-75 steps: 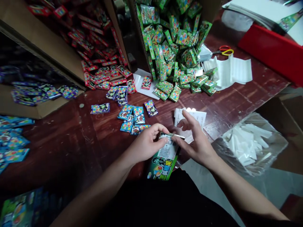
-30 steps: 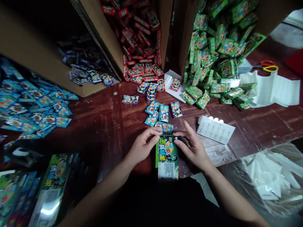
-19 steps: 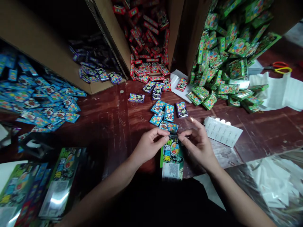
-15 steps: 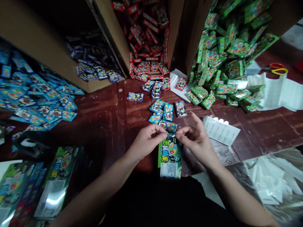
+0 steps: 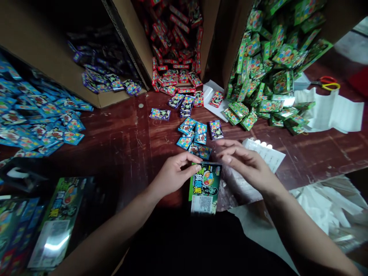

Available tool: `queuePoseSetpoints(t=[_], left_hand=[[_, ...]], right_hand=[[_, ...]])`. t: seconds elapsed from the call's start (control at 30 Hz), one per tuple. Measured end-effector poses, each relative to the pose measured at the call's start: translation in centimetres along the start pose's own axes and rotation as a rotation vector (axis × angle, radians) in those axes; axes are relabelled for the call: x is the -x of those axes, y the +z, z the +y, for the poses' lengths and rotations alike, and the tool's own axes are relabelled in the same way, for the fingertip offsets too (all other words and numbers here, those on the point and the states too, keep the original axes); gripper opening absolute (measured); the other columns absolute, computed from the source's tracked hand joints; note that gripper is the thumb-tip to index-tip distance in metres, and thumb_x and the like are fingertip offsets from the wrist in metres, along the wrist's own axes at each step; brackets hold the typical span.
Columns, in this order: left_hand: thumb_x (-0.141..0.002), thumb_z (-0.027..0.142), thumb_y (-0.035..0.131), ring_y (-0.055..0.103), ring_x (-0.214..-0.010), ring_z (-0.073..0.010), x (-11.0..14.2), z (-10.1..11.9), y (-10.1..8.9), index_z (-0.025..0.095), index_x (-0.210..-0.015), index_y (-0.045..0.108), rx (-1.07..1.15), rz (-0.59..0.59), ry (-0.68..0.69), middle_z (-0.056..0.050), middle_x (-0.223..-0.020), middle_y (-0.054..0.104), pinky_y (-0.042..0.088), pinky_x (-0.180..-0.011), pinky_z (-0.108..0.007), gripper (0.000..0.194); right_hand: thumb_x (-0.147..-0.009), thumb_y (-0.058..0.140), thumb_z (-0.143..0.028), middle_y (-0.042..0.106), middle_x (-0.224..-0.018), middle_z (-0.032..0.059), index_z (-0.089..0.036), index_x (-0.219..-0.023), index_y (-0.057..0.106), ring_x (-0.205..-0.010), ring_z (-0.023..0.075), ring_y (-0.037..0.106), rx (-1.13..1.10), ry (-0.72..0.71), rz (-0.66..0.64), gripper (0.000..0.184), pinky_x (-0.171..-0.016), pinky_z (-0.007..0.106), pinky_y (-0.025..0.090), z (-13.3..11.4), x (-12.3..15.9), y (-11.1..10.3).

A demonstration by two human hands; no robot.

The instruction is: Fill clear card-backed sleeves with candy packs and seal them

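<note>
My left hand pinches the upper left corner of a green and black candy box, its thumb on the printed front and its fingers at the top edge. The box stands at the table's near edge, against my dark clothing. To the right of the box, my right hand is off it, fingers apart and pointing left, with nothing visible in them. Partly behind that hand lies a white sheet of small labels with round tabs along its top. Just beyond the box are several small blue candy packets and a purple packet.
Cardboard boxes hold purple, red and green packets. A heap of blue packets lies left. Filled green boxes stand lower left. Scissors and white paper lie right; a plastic bag is lower right.
My right hand has let go of the box's top edge and moved right, towards the label sheet. My left hand still pinches the box. The whole view has shifted slightly.
</note>
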State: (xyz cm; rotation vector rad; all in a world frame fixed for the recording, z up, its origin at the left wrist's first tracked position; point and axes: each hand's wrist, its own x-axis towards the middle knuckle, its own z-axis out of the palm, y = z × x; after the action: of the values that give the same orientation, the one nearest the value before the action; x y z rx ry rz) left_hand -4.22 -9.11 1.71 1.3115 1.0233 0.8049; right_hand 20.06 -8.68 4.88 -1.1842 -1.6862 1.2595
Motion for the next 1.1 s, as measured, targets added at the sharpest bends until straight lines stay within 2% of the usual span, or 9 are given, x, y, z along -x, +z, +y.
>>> queuePoseSetpoints(t=[0.13,0.4,0.57,0.63,0.73,0.87,0.97,1.03,1.1], left_hand=[[-0.086,0.024,0.07,0.068,-0.093,-0.0171,0.0,0.4,0.1,0.017,-0.094,0.068,-0.025,0.003,-0.005,-0.005,-0.098,0.073,0.054,-0.088,-0.034,0.011],[-0.087,0.024,0.07,0.068,-0.092,-0.0165,0.6,0.6,0.2,0.016,-0.095,0.067,-0.032,0.022,-0.018,-0.005,-0.098,0.073,0.054,-0.086,-0.032,0.012],[-0.086,0.024,0.071,0.069,-0.095,-0.018,0.7,0.3,0.2,0.017,-0.094,0.067,-0.001,0.021,-0.002,-0.006,-0.103,0.074,0.054,-0.089,-0.035,0.011],[-0.086,0.024,0.071,0.069,-0.094,-0.0182,0.8,0.0,0.5,0.017,-0.094,0.067,-0.012,0.045,0.004,-0.006,-0.102,0.074,0.054,-0.089,-0.034,0.012],[-0.086,0.025,0.071,0.07,-0.093,-0.0191,1.8,-0.2,1.1,0.016,-0.098,0.068,-0.017,0.073,0.001,-0.006,-0.1,0.074,0.055,-0.087,-0.034,0.015],[-0.09,0.029,0.067,0.07,-0.101,-0.0225,4.9,0.6,0.2,0.018,-0.116,0.065,-0.102,0.189,0.02,-0.01,-0.113,0.073,0.056,-0.092,-0.038,0.029],[-0.088,0.034,0.07,0.053,-0.132,-0.0275,9.8,3.2,-1.9,0.022,-0.137,0.052,-0.406,0.495,0.08,-0.013,-0.145,0.054,0.044,-0.111,-0.045,0.053],[-0.087,0.039,0.072,0.04,-0.143,-0.0299,13.8,5.2,-3.8,0.023,-0.142,0.045,-0.694,0.716,0.058,-0.014,-0.156,0.04,0.036,-0.117,-0.048,0.063],[-0.086,0.046,0.071,0.037,-0.144,-0.0341,17.7,6.5,-5.8,0.025,-0.143,0.045,-1.001,0.839,-0.078,-0.014,-0.159,0.035,0.034,-0.116,-0.053,0.067]], right_hand=[[-0.092,0.068,-0.037,0.065,-0.13,0.0054,-0.028,-0.099,0.075,-0.128,0.0245,0.057,0.098,-0.058,-0.171,0.013,-0.108,0.048,0.046,0.0,-0.5,1.0],[-0.093,0.067,-0.032,0.065,-0.128,0.0054,-0.031,-0.107,0.073,-0.117,0.0256,0.06,0.446,-0.299,-0.005,0.015,-0.098,0.048,0.05,1.7,-0.2,2.1],[-0.09,0.07,-0.037,0.059,-0.131,0.01,-0.031,-0.135,0.058,-0.123,0.0284,0.056,0.502,-0.288,0.085,0.047,-0.099,0.049,0.05,1.5,-0.1,2.2],[-0.09,0.07,-0.036,0.061,-0.129,0.0096,-0.032,-0.126,0.064,-0.119,0.0301,0.058,0.599,-0.339,0.082,0.037,-0.097,0.052,0.05,1.6,0.2,2.4],[-0.093,0.065,-0.035,0.068,-0.124,0.0058,-0.035,-0.11,0.072,-0.105,0.0305,0.064,0.696,-0.386,-0.03,0.018,-0.089,0.053,0.05,2.1,0.9,2.2],[-0.096,0.059,-0.041,0.075,-0.113,0.0026,-0.036,-0.121,0.067,-0.096,0.0259,0.071,0.46,-0.302,-0.322,0.026,-0.082,0.043,0.056,3.0,-1.7,2.3],[-0.095,0.059,-0.047,0.076,-0.109,0.0016,-0.033,-0.114,0.07,-0.095,0.0249,0.072,0.314,-0.258,-0.322,0.026,-0.083,0.039,0.057,1.3,-6.3,6.1],[-0.095,0.057,-0.047,0.076,-0.105,0.0027,-0.028,-0.105,0.071,-0.097,0.024,0.071,0.196,-0.258,-0.281,0.026,-0.088,0.038,0.055,-1.2,-9.3,11.2],[-0.098,0.054,-0.042,0.076,-0.104,0.0041,-0.024,-0.103,0.07,-0.097,0.0225,0.07,0.111,-0.285,-0.289,0.025,-0.09,0.038,0.054,-4.0,-11.5,18.0]])
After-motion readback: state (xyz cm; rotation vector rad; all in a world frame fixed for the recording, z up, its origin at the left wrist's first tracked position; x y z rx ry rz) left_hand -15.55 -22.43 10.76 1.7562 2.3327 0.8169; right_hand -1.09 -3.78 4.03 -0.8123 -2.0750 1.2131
